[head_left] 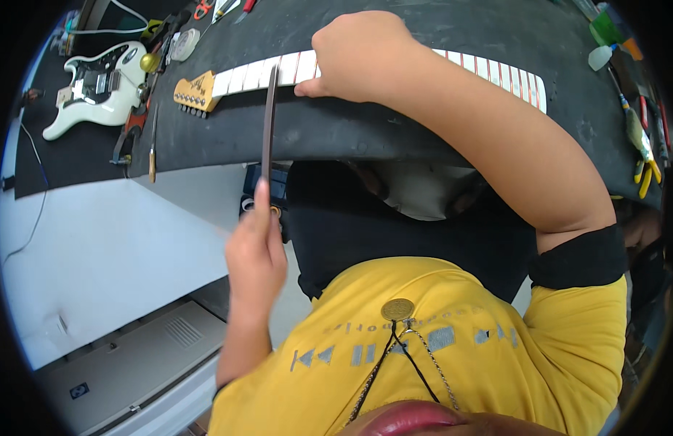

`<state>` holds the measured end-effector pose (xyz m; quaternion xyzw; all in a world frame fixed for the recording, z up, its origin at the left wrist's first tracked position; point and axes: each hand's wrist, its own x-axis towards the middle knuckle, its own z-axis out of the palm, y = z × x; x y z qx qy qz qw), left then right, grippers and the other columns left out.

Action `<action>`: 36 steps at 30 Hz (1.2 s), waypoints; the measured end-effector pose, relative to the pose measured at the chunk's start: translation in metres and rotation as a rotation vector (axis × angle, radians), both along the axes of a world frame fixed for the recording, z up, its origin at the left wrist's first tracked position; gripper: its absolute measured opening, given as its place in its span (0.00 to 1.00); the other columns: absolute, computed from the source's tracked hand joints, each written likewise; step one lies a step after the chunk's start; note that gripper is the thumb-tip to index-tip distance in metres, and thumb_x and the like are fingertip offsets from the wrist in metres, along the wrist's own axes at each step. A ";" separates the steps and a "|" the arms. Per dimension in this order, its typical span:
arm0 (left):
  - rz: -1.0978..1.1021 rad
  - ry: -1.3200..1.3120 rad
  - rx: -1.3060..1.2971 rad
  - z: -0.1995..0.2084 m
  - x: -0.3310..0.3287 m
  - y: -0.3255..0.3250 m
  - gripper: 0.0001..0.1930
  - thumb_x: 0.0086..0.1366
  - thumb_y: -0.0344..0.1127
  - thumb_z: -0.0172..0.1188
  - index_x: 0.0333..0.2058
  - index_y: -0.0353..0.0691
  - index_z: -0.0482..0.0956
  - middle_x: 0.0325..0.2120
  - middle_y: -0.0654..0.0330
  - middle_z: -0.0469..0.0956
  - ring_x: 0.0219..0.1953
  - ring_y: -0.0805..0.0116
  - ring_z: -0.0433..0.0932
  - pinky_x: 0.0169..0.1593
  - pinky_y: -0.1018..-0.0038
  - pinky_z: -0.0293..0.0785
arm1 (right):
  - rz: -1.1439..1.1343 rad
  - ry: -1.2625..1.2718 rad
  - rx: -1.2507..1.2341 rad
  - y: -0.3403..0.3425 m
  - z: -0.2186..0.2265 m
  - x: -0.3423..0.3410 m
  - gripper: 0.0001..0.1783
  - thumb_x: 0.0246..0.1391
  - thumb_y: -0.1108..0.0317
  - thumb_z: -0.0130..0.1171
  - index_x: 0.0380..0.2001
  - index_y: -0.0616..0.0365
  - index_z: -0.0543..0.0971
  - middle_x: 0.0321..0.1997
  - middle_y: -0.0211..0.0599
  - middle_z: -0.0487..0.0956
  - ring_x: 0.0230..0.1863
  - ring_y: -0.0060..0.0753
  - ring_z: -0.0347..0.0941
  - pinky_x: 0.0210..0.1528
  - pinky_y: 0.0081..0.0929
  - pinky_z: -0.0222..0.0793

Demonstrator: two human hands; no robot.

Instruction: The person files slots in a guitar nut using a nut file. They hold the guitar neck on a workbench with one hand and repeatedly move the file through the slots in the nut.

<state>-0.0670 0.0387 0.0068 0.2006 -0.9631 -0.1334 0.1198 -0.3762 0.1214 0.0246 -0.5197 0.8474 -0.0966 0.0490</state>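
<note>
A guitar neck [242, 77] lies across the dark work mat, its light wood headstock [196, 93] with tuning pegs pointing left. White strips cover its fretboard, with reddish lines at the frets. My right hand [358, 58] is closed over the middle of the neck, thumb along the near edge; its other fingertips are hidden. Below the neck, my left hand [256, 247] grips one end of a long, narrow, dark file [269, 123]. The file points away from me, and its far end lies over the fretboard left of my right hand.
A white electric guitar body [107, 83] lies at the left. Beside it are an orange-and-black clamp [131, 131] and a thin wooden-handled tool [152, 156]. Yellow-handled pliers [646, 171] sit at the right edge. The dark mat [315, 131] ends just in front of me.
</note>
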 end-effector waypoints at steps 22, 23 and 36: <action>0.046 -0.063 0.158 0.031 -0.091 -0.043 0.27 0.78 0.25 0.60 0.73 0.40 0.78 0.26 0.43 0.77 0.25 0.53 0.73 0.38 0.65 0.78 | 0.024 0.010 -0.165 0.003 -0.019 -0.005 0.36 0.63 0.29 0.69 0.30 0.56 0.92 0.32 0.42 0.90 0.40 0.49 0.91 0.44 0.45 0.87; 0.090 -0.125 0.202 0.046 -0.110 -0.051 0.26 0.81 0.31 0.58 0.75 0.45 0.78 0.23 0.66 0.70 0.25 0.77 0.68 0.31 0.72 0.70 | 0.037 0.004 -0.173 0.001 -0.011 -0.001 0.36 0.63 0.29 0.69 0.30 0.56 0.92 0.32 0.42 0.90 0.40 0.49 0.91 0.44 0.45 0.87; 0.071 0.018 0.200 0.021 -0.042 -0.018 0.30 0.78 0.22 0.59 0.76 0.47 0.77 0.24 0.60 0.72 0.26 0.74 0.70 0.34 0.72 0.72 | 0.036 -0.015 -0.104 0.004 0.001 -0.001 0.38 0.63 0.29 0.69 0.26 0.58 0.90 0.29 0.45 0.88 0.37 0.52 0.89 0.41 0.47 0.86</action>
